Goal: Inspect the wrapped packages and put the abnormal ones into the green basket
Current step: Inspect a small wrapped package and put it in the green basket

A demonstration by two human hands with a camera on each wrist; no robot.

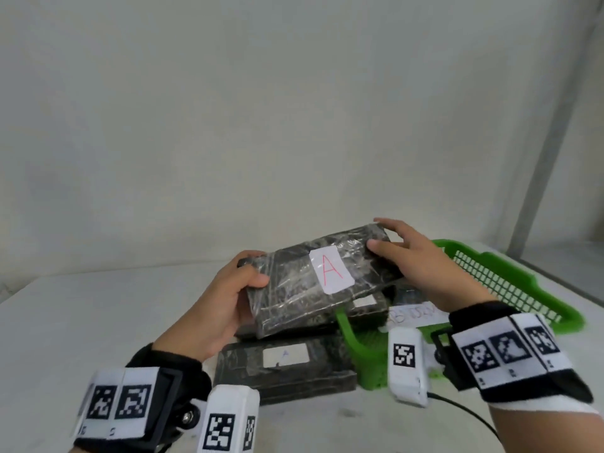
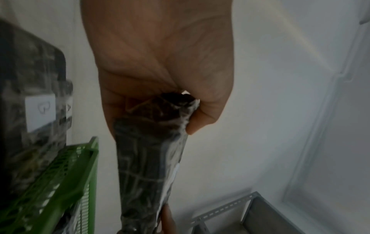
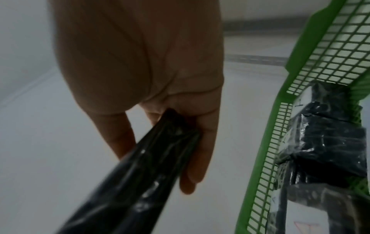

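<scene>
Both hands up: left hand and right hand grip opposite ends of the A-labelled package, green basket beneath the right.

held package above stacked packages — basket right, package inside

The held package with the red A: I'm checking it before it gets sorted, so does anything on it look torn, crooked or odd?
Nothing stands out. The held package, gripped by the left hand and the right hand, shows intact clear wrap, and its white label lies flat. Its underside is hidden.
</scene>
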